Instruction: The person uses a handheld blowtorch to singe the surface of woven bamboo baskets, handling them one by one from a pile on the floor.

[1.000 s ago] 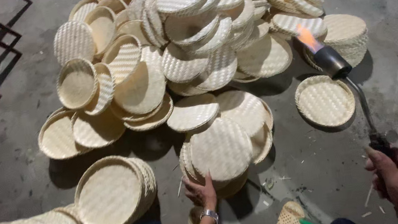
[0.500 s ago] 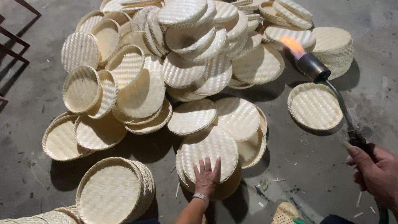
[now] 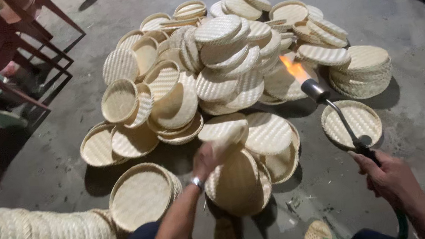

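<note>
Left hand point(image 3: 207, 159) pinches rim of woven tray point(image 3: 237, 181), frame centre-bottom; likely light, stiff, brittle at edge, so rim grip suits. Right hand point(image 3: 390, 179) closed around lit gas torch point(image 3: 329, 105), lower right.

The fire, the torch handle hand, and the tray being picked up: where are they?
flame point(image 3: 291, 66), head view, on the orange middle.
right hand point(image 3: 390, 179), head view, on its back, gripping the torch.
woven tray point(image 3: 237, 178), head view, on its inner face, tilted up by the left hand point(image 3: 207, 160).
</note>
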A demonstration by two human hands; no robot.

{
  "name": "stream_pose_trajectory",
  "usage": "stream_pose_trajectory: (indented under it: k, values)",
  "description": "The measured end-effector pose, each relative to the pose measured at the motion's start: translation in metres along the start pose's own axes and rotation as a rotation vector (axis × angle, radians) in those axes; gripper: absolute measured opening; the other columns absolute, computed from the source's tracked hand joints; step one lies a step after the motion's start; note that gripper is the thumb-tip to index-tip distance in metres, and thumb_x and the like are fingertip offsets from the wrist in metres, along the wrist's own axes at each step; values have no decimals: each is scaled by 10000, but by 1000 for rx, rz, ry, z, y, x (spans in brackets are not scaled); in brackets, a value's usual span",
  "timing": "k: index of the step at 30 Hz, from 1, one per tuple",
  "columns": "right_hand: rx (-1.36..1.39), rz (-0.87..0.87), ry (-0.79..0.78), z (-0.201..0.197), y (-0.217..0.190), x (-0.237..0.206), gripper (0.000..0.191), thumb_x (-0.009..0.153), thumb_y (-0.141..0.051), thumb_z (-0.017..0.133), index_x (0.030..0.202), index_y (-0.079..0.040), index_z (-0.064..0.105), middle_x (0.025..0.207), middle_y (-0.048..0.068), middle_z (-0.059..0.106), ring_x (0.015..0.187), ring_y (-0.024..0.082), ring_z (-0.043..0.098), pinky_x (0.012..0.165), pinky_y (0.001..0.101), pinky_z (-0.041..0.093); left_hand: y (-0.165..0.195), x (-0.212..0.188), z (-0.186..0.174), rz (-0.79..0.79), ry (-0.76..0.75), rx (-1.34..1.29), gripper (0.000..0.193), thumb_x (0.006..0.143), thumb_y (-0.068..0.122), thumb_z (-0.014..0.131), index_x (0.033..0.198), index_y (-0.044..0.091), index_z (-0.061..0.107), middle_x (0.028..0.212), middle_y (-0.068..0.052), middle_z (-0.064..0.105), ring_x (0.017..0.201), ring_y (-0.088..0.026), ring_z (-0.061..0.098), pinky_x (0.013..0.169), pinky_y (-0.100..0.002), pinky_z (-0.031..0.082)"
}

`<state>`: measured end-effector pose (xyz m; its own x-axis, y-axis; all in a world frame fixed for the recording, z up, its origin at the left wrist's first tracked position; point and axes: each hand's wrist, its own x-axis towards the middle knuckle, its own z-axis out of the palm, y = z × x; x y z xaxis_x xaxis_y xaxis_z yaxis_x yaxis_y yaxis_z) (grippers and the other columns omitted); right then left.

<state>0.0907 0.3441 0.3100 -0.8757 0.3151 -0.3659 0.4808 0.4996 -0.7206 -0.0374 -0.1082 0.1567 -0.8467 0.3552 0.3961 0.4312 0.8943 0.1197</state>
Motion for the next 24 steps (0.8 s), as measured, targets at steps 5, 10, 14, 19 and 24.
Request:
stream_pose_trajectory:
  k: [5,10,14,19,24]
  values:
    - [-133,-5,-158,15,-27,-38,434,1040,-414,583,937,-1,664,588,145,593,486,228,573,464,381,483,-24,15,-67,-552,170,-799,368,1077,370,561,1165,28,662,968,-121,710,829,-231,632,731,-403,519]
    - [-214,-68,-364,47,-51,-92,263,1008,-343,576,1059,-131,723,646,85,636,511,187,551,494,378,485,-42,-7,-109,-567,565,-1139,505,1065,473,550,1153,-11,666,1003,-42,681,914,-130,539,853,-326,502]
    - [-292,-166,-409,83,-59,-117,265,1009,-291,552,1119,-120,722,688,74,706,539,177,612,507,358,524,-62,-25,-113,-733,786,-1168,534,1045,477,604,1175,-38,662,1082,-98,643,981,-180,543,895,-363,462]
    - [-361,-420,-387,114,-56,-137,280,980,-316,606,1157,-134,723,719,89,745,553,182,650,530,364,526,-78,-46,-121,-814,897,-1154,524,1024,504,509,1249,40,602,1225,-48,652,1109,-179,580,991,-340,434]
    - [-352,-402,-257,129,-64,-151,276,981,-267,586,1137,-61,686,703,188,701,577,268,642,573,429,516,-82,-50,-134,-715,1057,-1304,462,1035,433,574,1179,-4,616,1134,-84,640,1061,-201,538,973,-358,433]
